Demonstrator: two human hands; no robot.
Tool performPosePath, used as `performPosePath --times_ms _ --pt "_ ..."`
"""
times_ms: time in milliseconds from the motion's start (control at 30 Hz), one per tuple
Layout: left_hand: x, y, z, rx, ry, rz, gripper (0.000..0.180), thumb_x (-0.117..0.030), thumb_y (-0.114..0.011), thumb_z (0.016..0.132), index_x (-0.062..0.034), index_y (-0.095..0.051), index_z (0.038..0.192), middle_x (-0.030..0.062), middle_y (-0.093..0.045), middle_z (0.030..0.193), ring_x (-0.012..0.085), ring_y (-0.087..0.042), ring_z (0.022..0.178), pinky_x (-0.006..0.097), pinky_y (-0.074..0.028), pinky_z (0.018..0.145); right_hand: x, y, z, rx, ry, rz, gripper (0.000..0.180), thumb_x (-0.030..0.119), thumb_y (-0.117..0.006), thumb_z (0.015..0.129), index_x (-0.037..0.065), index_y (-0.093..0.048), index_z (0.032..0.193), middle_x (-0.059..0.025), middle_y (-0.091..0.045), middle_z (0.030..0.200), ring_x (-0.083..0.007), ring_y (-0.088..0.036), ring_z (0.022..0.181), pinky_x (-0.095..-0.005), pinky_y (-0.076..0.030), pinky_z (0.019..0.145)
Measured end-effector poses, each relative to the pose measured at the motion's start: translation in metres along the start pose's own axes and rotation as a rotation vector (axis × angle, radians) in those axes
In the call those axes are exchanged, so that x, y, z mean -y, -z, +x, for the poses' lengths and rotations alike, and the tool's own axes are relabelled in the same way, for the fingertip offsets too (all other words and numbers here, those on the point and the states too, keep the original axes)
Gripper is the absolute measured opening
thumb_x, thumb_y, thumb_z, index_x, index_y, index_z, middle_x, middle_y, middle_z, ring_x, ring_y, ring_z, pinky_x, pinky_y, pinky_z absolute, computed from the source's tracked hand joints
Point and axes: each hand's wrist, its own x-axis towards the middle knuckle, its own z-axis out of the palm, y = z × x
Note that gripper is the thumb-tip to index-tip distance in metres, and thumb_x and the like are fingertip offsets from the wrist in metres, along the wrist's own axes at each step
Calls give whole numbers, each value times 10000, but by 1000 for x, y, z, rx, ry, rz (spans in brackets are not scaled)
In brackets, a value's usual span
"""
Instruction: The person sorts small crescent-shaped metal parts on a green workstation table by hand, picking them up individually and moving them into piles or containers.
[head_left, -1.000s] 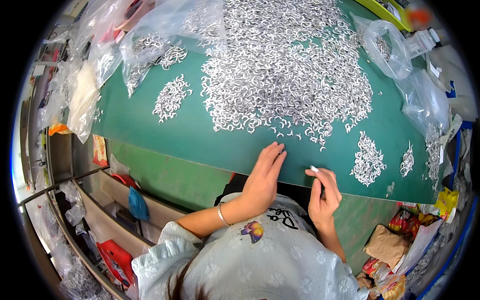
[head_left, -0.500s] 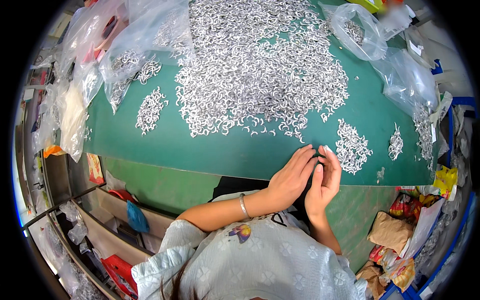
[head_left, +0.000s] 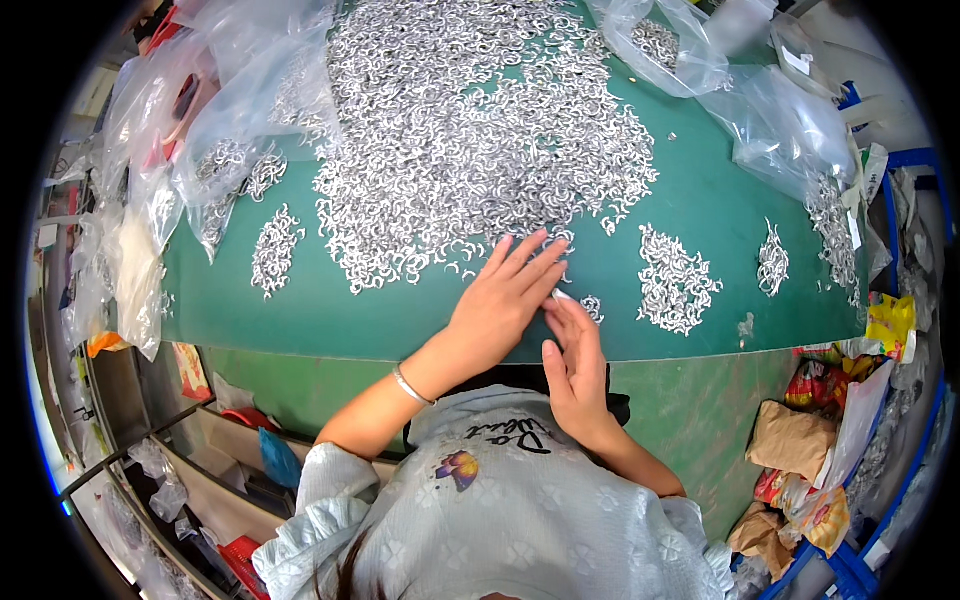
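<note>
- Silver crescent pieces [head_left: 450,170]: spread in a wide pile on the green table [head_left: 330,320], lying every which way, with no shared long axis.
- Ahead of the left hand [head_left: 497,308], the nearer one: palm down, fingers long and slightly parted, tips at the pile's near edge.
- Just beside those tips, the right hand [head_left: 580,370]: thumb apart from half-curled fingers; impossible to make out whether holding anything.
- Just right of its fingers, a small cluster [head_left: 592,309]; farther right, a larger heap [head_left: 678,285].

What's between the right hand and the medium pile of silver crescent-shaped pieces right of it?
Head view: a small cluster of silver crescents beside the right hand, then green tabletop up to the medium pile.
</note>
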Motion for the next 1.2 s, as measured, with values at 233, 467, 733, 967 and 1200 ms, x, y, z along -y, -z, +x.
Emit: performPosePath --times_ms 233,467,733,967,1200 --pt "9 8 -16 0 43 1 484 118 -552 770 35 -588 1245 143 -513 1418 355 -430 1367 538 -319 1139 0 40 20 -192 67 -143 433 -40 -487 963 -68 -385 1383 -234 -501 1359 -313 -496 1311 -421 -375 1117" --pt "0 4 -25 -63 66 -31 459 86 -540 764 64 -593 1220 177 -517 1392 362 -457 1338 548 -325 1120 0 45 35 -182 109 -148 393 -58 -495 947 -50 -469 1339 -187 -487 1362 -278 -493 1305 -392 -400 1108" --pt "4 10 -21 3 124 51 438 103 -557 798 53 -584 1233 151 -496 1435 340 -416 1385 558 -282 1140 3 34 36 -127 14 -206 467 -54 -475 958 -42 -357 1410 -182 -432 1445 -270 -400 1392 -413 -290 1171" --pt "-3 6 -19 -62 109 -38 388 69 -583 815 56 -596 1203 180 -519 1394 362 -449 1350 543 -323 1122 8 47 37 -286 117 -204 433 -26 -472 966 -53 -389 1389 -210 -506 1373 -295 -459 1344 -409 -339 1117" --pt "-11 -2 -1 -48 139 23 479 4 -634 841 -34 -559 1313 147 -431 1483 371 -360 1406 603 -285 1113 7 30 31 -16 106 -375 456 34 -466 978 -42 -372 1418 -234 -495 1394 -377 -484 1311 -425 -372 1093"
